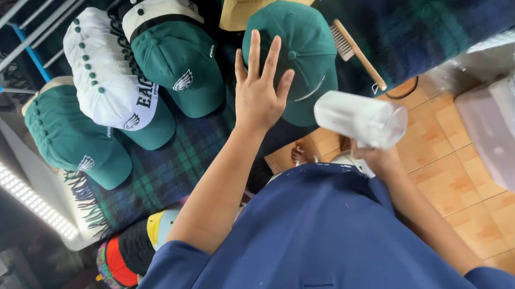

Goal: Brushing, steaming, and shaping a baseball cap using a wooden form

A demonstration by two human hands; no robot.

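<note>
While the fingers [255,55] of the left hand [257,97] are spread wide and empty, a green cap [303,47] is reached for on a plaid blanket [165,170].

Nothing is gripped by the left hand, which is held flat just over the cap's near edge; whether it is touched cannot be told. A white bottle [359,118] is clasped from below by the right hand [376,158], beside the cap and above a tiled floor [457,184]. The reach is judged to be the step in hand; closed fingers would be called for before any lift. A wooden brush [357,50] and stacked caps [111,78] are seen nearby.
</note>
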